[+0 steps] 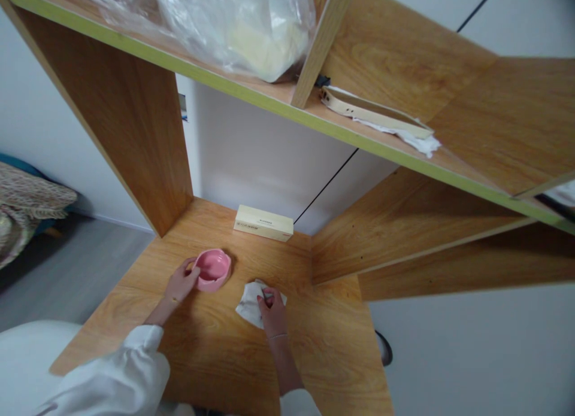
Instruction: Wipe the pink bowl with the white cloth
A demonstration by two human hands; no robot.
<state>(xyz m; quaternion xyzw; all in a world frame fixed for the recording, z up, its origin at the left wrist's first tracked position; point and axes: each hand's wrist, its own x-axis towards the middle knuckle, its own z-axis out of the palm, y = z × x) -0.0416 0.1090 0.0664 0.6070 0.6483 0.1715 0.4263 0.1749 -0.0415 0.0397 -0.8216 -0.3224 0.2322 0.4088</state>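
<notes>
A pink bowl [214, 266] with a wavy rim rests on the wooden desk [215, 344]. My left hand [182, 281] grips its left side, thumb and fingers at the rim. To the right of the bowl, a crumpled white cloth or tissue [250, 305] lies on the desk. My right hand [273, 313] is closed on it, with the fingers bent and pinched together at its right part. The bowl and the cloth are apart.
A long cream box [263, 223] lies at the desk's back edge. Above runs a shelf with a yellow-green edge [215, 79], holding a clear plastic bag [265, 33] and a thin pale object [372, 112] on white tissue. A white chair [36, 350] stands at lower left.
</notes>
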